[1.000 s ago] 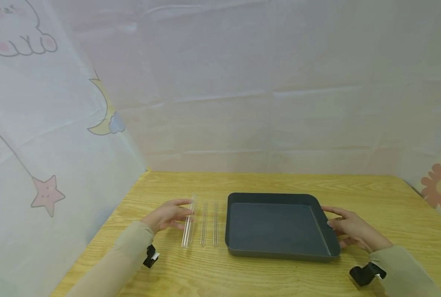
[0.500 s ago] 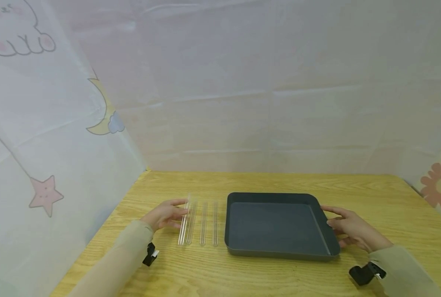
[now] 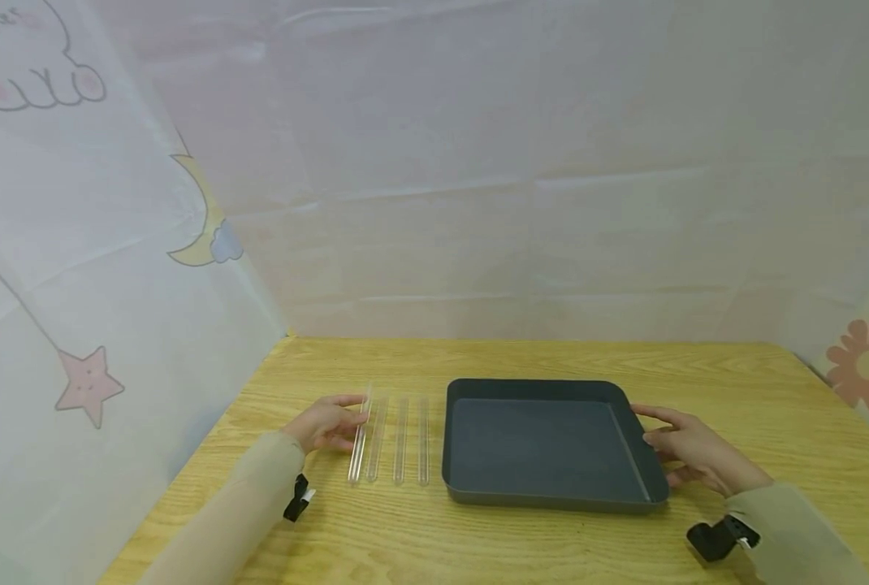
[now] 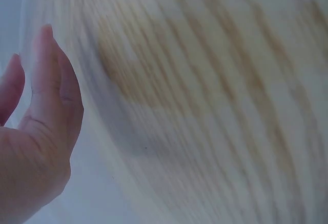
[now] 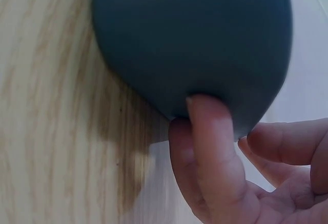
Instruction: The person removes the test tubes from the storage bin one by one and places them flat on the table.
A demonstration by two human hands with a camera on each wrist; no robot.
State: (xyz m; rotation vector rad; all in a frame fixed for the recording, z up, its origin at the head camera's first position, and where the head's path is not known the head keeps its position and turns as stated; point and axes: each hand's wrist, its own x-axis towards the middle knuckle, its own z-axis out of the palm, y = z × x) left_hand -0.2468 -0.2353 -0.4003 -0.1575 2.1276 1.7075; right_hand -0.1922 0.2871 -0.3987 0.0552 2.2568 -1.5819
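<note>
In the head view, several clear test tubes lie roughly side by side on the wooden table, among them a middle tube [image 3: 401, 443] and one nearest the tray [image 3: 423, 443]. My left hand [image 3: 325, 424] holds the leftmost test tube [image 3: 358, 447], whose far end looks slightly raised. In the left wrist view, that hand's thumb and fingers [image 4: 47, 75] stand a little apart; the clear tube is hard to make out. A dark grey rectangular tray [image 3: 544, 451] sits right of the tubes. My right hand [image 3: 698, 451] grips its right edge, with fingers [image 5: 215, 147] against the outer wall.
The wooden table [image 3: 551, 544] runs back to a pale printed cloth [image 3: 442, 203] hung behind it and along the left side. A black wrist camera mount [image 3: 297, 498] sits under the left sleeve, another mount [image 3: 723, 538] under the right.
My left hand has drawn the leftmost test tube slightly left, so it no longer overlaps its neighbour and a narrow gap shows. The right hand and the tray have stayed in place.
</note>
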